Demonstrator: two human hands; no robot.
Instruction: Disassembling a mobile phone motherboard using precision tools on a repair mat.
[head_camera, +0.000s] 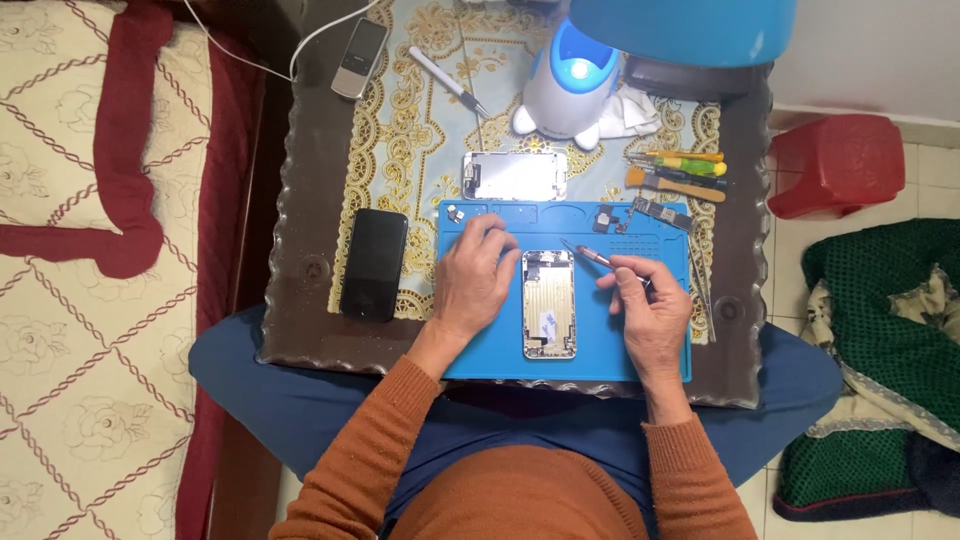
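Observation:
An opened phone housing (549, 305), silver and gold inside, lies on a blue work mat (610, 355). My left hand (475, 280) rests on the mat with its fingers touching the housing's left edge. My right hand (647, 310) holds a thin screwdriver (587, 254) whose tip points toward the housing's top right corner. A small circuit board (662, 213) and a few tiny parts (603, 217) sit along the mat's top trays.
A black phone (375, 264) lies left of the mat. A detached screen panel (514, 176) is above it. Screwdrivers and a brush (680, 172), tweezers (700, 272), a blue-white lamp (572, 85), a grey handset (359, 58), a red stool (838, 163).

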